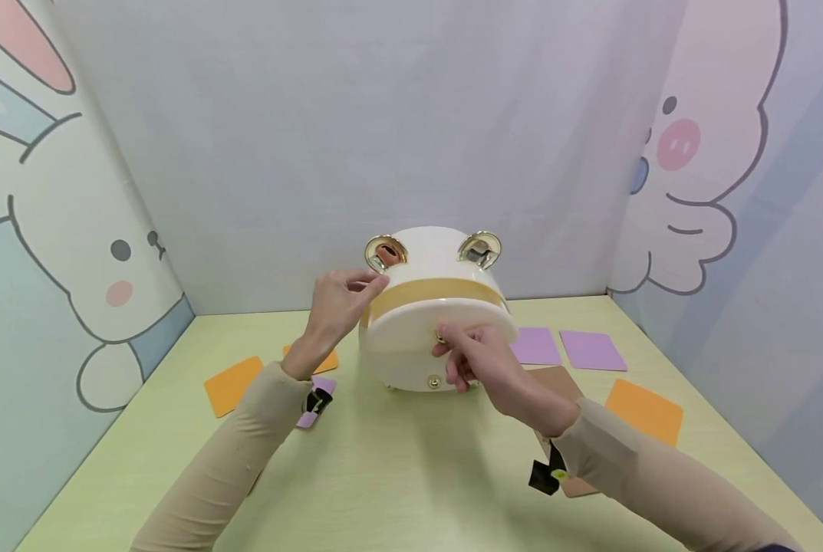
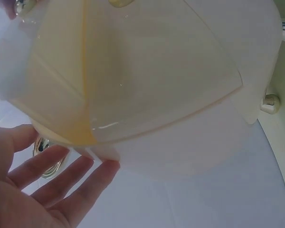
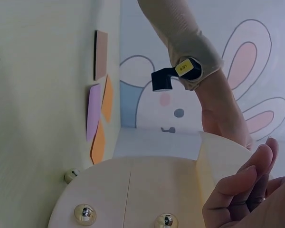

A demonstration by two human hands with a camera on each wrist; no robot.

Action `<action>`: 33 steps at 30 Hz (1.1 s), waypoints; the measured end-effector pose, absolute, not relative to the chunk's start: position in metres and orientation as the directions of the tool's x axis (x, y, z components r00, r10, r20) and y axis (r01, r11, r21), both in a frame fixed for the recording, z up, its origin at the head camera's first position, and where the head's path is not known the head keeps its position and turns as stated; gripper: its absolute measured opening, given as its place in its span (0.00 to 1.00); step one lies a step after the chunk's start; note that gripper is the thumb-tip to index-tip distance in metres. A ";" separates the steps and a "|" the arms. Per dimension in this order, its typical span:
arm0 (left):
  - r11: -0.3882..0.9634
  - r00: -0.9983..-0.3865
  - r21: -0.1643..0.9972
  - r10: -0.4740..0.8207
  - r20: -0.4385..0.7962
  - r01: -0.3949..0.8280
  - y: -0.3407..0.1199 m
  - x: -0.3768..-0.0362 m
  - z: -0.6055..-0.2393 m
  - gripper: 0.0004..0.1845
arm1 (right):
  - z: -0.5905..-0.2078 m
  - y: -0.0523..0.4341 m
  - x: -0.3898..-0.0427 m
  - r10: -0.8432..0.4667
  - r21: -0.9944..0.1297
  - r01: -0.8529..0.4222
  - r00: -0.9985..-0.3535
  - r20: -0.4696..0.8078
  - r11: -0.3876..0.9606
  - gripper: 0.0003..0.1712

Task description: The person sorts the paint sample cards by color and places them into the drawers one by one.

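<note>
A round cream box with a yellow band and two gold ear-shaped rings stands on the pale green table. My left hand touches its left side just below the left ring, with the fingers nearly straight against the box. At the front face, my right hand has curled fingers and pinches the upper gold knob. A second gold knob lower on the face is free. In the right wrist view the fingers lie over the box.
Flat cards lie around the box: orange ones, purple ones, and a brown one under my right wrist. Cartoon-printed walls close the table on the left, back and right.
</note>
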State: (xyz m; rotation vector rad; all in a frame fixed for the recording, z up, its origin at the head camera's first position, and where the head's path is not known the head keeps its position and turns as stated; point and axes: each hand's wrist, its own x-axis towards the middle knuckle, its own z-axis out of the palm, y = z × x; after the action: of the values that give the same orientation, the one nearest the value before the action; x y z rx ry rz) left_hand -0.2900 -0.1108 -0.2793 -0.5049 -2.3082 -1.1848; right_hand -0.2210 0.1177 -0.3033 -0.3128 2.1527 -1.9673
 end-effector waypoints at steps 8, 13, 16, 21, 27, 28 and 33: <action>0.551 -0.815 0.653 0.090 0.573 0.520 -0.111 -0.291 -0.280 0.15 | -0.304 0.120 -0.212 -0.311 -0.996 -0.005 -0.950 -0.023 0.091 0.24; 0.550 -0.812 0.650 0.093 0.576 0.524 -0.111 -0.292 -0.280 0.15 | -0.303 0.123 -0.206 -0.338 -0.996 -0.005 -0.941 -0.025 0.088 0.24; 0.550 -0.812 0.650 0.093 0.576 0.525 -0.111 -0.292 -0.280 0.15 | -0.303 0.124 -0.202 -0.353 -0.996 -0.010 -0.935 -0.023 0.092 0.24; 0.543 -0.818 0.660 0.093 0.568 0.519 -0.111 -0.292 -0.280 0.15 | -0.301 0.126 -0.198 -0.373 -0.994 -0.021 -0.928 -0.019 0.103 0.24; 0.528 -0.827 0.679 0.084 0.555 0.509 -0.111 -0.293 -0.279 0.15 | -0.301 0.128 -0.193 -0.390 -0.993 -0.018 -0.920 -0.027 0.113 0.25; 0.527 -0.828 0.680 0.083 0.555 0.509 -0.111 -0.293 -0.279 0.15 | -0.301 0.128 -0.193 -0.393 -0.993 -0.016 -0.919 -0.030 0.114 0.25; 0.524 -0.830 0.683 0.085 0.552 0.508 -0.111 -0.293 -0.279 0.15 | -0.301 0.129 -0.190 -0.398 -0.993 -0.003 -0.916 -0.043 0.116 0.26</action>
State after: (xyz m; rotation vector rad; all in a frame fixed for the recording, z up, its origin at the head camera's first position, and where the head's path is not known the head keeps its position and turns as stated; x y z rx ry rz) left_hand -0.2934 -0.1106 -0.2795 -0.4837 -2.3116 -1.2492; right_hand -0.1901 0.1293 -0.3013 -0.3934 2.0991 -1.8678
